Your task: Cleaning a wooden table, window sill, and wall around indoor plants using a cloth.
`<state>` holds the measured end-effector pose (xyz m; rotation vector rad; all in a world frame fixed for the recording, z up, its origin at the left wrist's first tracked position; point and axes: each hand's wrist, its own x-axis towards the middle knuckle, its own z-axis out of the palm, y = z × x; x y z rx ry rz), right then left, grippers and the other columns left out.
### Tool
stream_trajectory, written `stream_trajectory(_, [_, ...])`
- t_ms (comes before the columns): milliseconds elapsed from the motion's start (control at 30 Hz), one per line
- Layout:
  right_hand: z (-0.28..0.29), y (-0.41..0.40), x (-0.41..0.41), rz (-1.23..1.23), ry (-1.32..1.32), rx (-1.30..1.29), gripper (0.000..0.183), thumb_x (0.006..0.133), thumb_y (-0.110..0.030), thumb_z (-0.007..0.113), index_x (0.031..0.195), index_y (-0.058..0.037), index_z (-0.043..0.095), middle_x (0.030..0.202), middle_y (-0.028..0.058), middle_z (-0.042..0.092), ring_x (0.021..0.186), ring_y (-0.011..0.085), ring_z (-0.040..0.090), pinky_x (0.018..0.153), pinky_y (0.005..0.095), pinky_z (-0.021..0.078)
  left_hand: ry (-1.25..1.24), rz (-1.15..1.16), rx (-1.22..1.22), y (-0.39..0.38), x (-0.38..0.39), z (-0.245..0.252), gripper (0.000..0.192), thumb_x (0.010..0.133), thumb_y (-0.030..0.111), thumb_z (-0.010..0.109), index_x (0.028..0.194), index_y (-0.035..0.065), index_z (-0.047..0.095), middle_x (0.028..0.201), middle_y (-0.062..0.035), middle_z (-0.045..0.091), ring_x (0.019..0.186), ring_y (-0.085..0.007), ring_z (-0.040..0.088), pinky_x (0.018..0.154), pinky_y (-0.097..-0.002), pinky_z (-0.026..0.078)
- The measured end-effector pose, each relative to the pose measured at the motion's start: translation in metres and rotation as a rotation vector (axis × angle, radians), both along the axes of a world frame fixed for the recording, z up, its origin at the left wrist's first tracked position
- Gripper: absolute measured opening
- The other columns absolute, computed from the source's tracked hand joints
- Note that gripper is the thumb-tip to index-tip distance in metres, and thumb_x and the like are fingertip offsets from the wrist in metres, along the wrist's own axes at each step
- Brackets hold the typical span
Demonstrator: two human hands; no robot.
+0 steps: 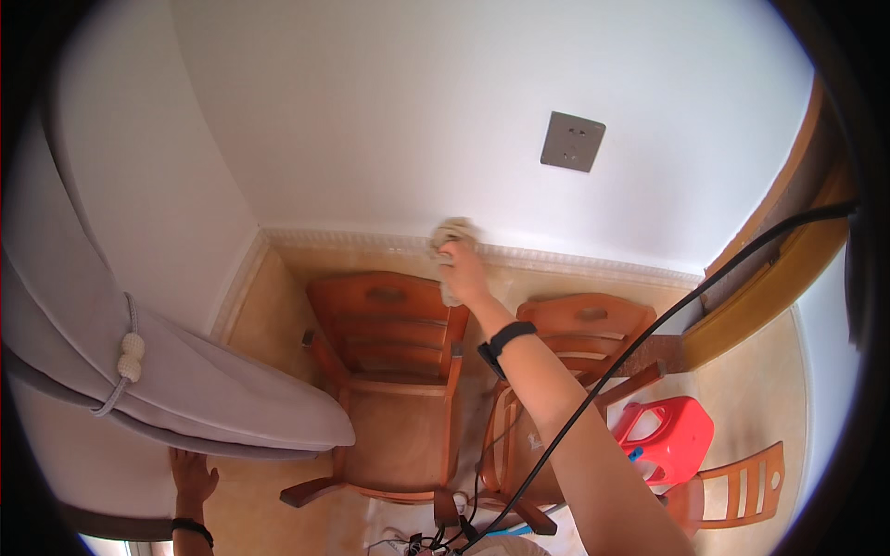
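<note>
My right hand (464,274), with a black band at the wrist, is shut on a pale beige cloth (455,231) against the trim along the top of the tiled lower wall (556,262). The cloth looks blurred, and part of it hangs below my fingers, in front of a wooden armchair's backrest (386,295). At the lower left, my left hand (192,474) rests with its fingers apart on the wall tiles, its fingertips close to the lower edge of the grey curtain (278,406). Nothing shows in that hand.
A second wooden chair (584,313) stands right of the first. Beyond it are a red plastic stool (685,434) and another slatted chair (740,486). A black cable (626,354) crosses the view over my right forearm. A wall socket (573,142) sits above the trim.
</note>
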<state>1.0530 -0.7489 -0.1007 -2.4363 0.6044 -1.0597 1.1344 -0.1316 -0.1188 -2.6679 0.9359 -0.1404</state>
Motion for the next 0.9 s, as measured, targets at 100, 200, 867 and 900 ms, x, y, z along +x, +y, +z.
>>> stream_trajectory(100, [0.002,0.029,0.001,0.231,0.092,0.34,0.028,0.07,-0.013,0.059,0.096,-0.0045,0.054,0.091,0.0167,0.057,0.089,0.0317,0.053,0.078,0.0365,0.0417,-0.024,-0.052,-0.007,-0.008,-0.006,0.006,0.066,0.057,0.029,0.07,0.114,0.0046,0.051,0.124,-0.0164,0.041,0.124,-0.0351,0.025,0.106,-0.0478,0.015])
stream_trajectory(200, [0.032,0.071,-0.027,0.317,0.323,0.514,0.03,0.071,-0.018,0.06,0.098,-0.0056,0.055,0.089,0.015,0.058,0.086,0.0267,0.055,0.076,0.0343,0.0424,-0.029,-0.047,0.029,0.0,-0.008,0.014,0.066,0.059,0.029,0.07,0.116,0.005,0.05,0.123,-0.0164,0.041,0.122,-0.0372,0.026,0.106,-0.0469,0.015])
stream_trajectory(867, [0.126,0.308,-0.216,0.785,0.493,0.468,0.021,0.075,-0.014,0.066,0.084,-0.0023,0.052,0.073,0.0011,0.051,0.071,0.0083,0.046,0.064,0.0266,0.0429,0.539,-0.212,-0.532,0.023,-0.136,0.039,0.028,0.082,0.016,0.051,0.106,0.0025,0.058,0.111,-0.0138,0.056,0.101,-0.0288,0.053,0.084,-0.0373,0.043])
stream_trajectory(900, [0.131,0.33,-0.214,0.799,0.544,0.551,0.02,0.074,-0.014,0.067,0.082,-0.0029,0.052,0.071,0.0,0.051,0.069,0.007,0.045,0.062,0.0258,0.0426,0.505,-0.445,-0.481,0.032,-0.136,0.031,0.03,0.083,0.017,0.05,0.108,0.0027,0.056,0.111,-0.0132,0.057,0.101,-0.0284,0.053,0.083,-0.0369,0.044])
